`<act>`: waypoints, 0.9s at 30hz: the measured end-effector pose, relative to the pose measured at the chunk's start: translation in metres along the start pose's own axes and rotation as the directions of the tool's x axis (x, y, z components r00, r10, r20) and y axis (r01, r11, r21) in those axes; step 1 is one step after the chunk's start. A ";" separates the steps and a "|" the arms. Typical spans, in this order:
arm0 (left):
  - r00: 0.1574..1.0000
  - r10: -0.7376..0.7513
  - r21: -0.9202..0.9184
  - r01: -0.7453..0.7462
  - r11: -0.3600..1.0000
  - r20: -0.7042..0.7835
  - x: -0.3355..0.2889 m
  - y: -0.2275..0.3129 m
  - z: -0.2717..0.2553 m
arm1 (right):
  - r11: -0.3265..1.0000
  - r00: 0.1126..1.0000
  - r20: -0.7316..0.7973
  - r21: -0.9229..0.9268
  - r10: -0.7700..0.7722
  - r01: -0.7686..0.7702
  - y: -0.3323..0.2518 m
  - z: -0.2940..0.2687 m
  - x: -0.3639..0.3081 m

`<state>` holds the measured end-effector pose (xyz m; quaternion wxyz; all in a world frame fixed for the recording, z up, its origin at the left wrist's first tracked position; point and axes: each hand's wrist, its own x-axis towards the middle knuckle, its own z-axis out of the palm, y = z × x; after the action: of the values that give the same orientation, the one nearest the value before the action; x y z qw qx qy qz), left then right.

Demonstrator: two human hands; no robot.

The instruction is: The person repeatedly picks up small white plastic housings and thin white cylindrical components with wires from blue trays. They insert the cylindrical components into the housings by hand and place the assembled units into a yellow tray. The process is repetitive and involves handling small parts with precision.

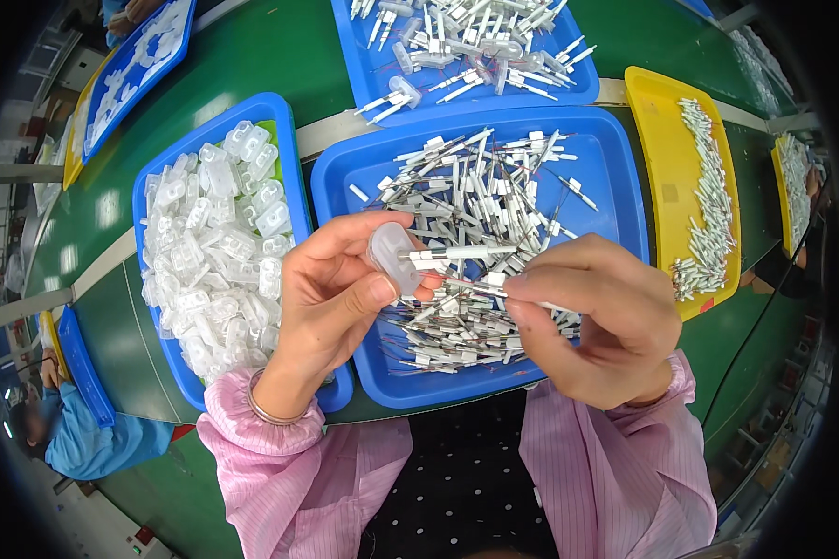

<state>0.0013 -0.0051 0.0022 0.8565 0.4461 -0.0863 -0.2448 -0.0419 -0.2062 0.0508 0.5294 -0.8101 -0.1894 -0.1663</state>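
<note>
My left hand pinches a translucent oval plastic cap; my right hand pinches the nearer of 2 slim white rods at its right. I'd keep them parallel.

Cloudy plastic casing, smooth plastic tray, cloth sleeves

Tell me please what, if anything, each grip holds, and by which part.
The left grip holds a translucent plastic piece by its edge; the right grip pinches a slender white part partway along its length.
</note>
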 end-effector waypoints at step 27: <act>0.999 0.036 -0.066 -0.035 0.997 0.018 -0.003 -0.014 -0.001 | 0.843 0.946 -0.052 0.472 0.319 -0.259 0.026 0.047 -0.012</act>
<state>-0.0054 -0.0098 -0.0095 0.8741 0.4138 -0.0943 -0.2364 -0.0366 -0.1735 0.0064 0.7355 -0.6688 -0.0646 -0.0867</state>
